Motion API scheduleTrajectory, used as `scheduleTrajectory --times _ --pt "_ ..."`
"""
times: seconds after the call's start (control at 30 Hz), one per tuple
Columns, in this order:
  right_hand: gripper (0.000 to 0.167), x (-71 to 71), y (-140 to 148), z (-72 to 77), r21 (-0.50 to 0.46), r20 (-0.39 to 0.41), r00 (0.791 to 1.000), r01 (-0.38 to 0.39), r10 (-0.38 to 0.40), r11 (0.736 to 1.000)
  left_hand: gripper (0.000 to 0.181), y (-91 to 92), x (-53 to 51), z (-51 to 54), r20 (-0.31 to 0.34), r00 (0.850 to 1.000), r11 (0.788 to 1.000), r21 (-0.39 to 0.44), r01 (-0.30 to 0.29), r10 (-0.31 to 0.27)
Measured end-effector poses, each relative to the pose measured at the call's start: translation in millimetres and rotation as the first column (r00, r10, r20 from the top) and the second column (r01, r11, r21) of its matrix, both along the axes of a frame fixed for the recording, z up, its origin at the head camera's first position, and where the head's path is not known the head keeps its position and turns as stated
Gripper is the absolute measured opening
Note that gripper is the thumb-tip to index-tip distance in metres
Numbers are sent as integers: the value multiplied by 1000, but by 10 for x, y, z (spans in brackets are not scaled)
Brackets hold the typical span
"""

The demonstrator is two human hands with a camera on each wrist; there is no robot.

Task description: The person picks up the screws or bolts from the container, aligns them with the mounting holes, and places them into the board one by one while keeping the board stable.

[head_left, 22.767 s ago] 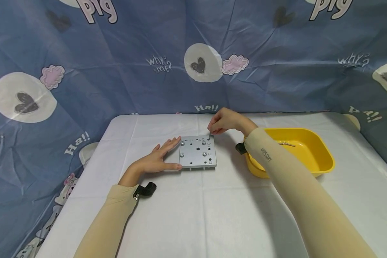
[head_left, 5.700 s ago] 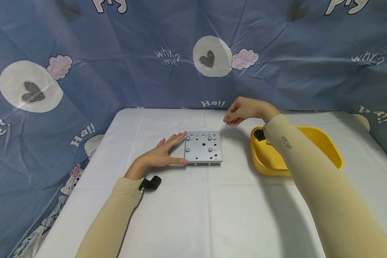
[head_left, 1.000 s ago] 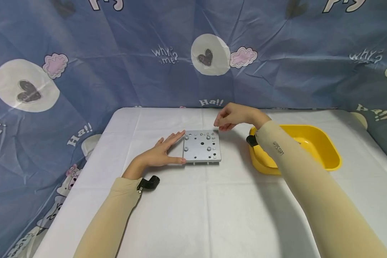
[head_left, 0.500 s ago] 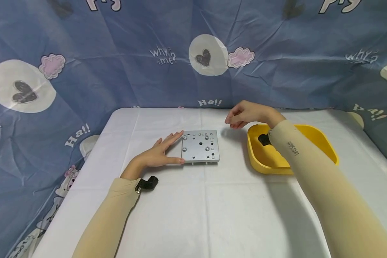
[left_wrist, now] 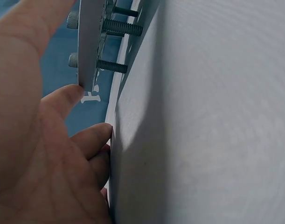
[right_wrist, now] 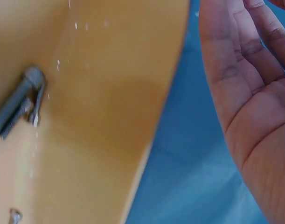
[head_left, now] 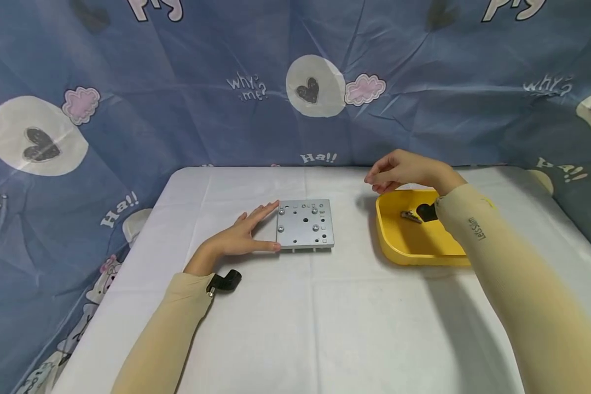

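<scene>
My left hand (head_left: 241, 234) spans the left edge of a silver metal plate (head_left: 305, 231), holding it with the thumb at the near corner and the index finger at the far corner. Several socket-head screws sit in the plate's holes, and their threaded ends (left_wrist: 123, 27) stick out below in the left wrist view. Over the far left rim of a yellow tray (head_left: 399, 258) is my right hand (head_left: 406, 168), its fingers loosely bent. Nothing shows in it, though its fingertips are partly out of the right wrist view. Metal bolts (head_left: 411, 217) lie in the tray below.
White cloth (head_left: 256, 328) covers the table, with a patterned blue curtain (head_left: 216, 120) hanging right behind its far edge. The tray stands to the right of the plate. Near the tray's wall lies another small screw (right_wrist: 14, 216).
My right hand was at the plate's far right corner a second ago and has moved right to the tray. The thin metal pin it pinched earlier no longer shows. My left hand stays put.
</scene>
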State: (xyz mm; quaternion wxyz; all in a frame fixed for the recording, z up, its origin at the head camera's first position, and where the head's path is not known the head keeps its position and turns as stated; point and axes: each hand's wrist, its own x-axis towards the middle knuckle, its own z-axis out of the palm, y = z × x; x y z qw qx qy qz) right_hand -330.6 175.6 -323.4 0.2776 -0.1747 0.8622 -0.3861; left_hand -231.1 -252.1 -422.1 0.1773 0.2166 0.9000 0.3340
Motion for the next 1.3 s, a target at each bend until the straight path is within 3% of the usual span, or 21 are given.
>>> scheduleTrajectory --times 0.27,0.47,0.67,1.0,1.3 --pt "31 76 329 85 13 -31 998 45 -45 999 112 51 -9 33 6 998 998 -15 -60 60" --pt "33 127 601 114 43 -61 992 109 -106 993 117 127 21 66 -31 996 997 -6 -80 80" --pt "36 147 829 86 92 -64 989 136 -130 986 114 174 45 85 -83 991 993 -48 -105 100" --pt "50 182 1028 20 182 84 989 101 -118 978 113 165 27 49 -117 989 995 -47 -92 85" --pt "45 264 1158 -4 178 85 983 145 -162 973 110 137 23 21 -118 990 996 -48 -79 73"
